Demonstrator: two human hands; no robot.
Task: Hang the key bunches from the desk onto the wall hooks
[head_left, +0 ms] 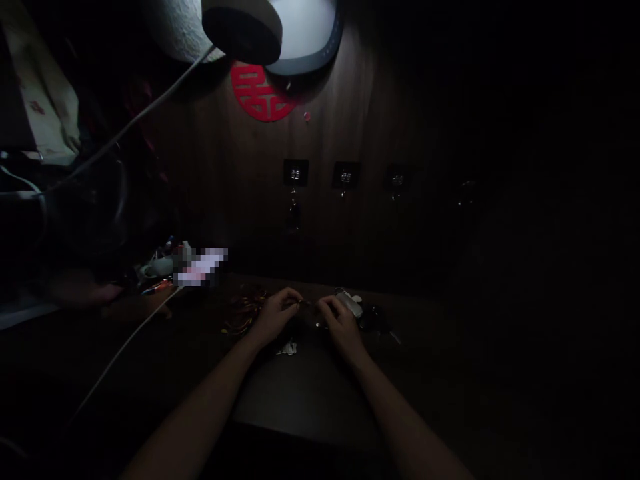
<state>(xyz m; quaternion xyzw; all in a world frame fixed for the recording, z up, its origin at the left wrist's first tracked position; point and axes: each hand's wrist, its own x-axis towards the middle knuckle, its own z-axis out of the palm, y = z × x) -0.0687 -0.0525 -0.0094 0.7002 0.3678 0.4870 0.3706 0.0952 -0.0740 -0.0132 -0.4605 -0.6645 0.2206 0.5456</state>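
Observation:
Over the dark table (pixel 300 400), my left hand (pixel 275 317) is closed in a pinch on a small thin piece with a yellowish glint. My right hand (pixel 341 327) faces it a short gap away, thumb and forefinger pressed together; what they hold is too dark to make out. Beside my left hand lies a tangle of thin reddish wires (pixel 243 317), some with yellow ends. A crumpled whitish scrap (pixel 287 348) rests just below that hand. Behind my right hand is a pale rounded case (pixel 351 304), with a dark object (pixel 373 317) to its right.
A lit, pixelated screen (pixel 203 267) stands at the left with a white cable (pixel 130 340) running down from it. Small clutter (pixel 160 267) surrounds it. Wall sockets (pixel 346 176) line the dark wall below a red round cut-out (pixel 263 97). A lamp (pixel 300 33) hangs above.

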